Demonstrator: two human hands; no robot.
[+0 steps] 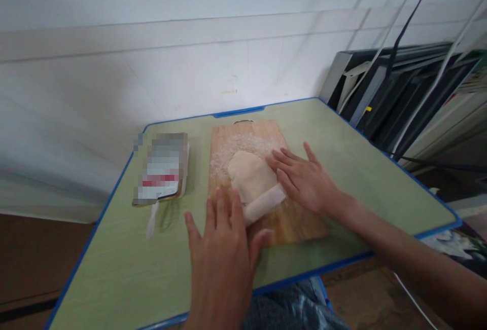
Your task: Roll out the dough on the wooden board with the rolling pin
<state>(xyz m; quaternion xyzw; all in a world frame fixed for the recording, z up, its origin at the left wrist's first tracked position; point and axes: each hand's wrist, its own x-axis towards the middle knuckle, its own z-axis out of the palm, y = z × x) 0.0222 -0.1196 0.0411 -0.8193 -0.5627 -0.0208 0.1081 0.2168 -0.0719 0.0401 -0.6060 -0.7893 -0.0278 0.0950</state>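
I'd best press evenly and roll lightly, my left grip [220, 249] and right grip [308, 180] spread flat, uncurled, at opposite ends of the rolling pin [265, 204], since the dough [251, 172] lies around the wooden board's [300, 226] middle, between my fingers and mostly beyond the pin.

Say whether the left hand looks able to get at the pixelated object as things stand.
Probably yes: only green tabletop shows between the left hand and the pixelated object, though the hand would likely have to leave the rolling pin.
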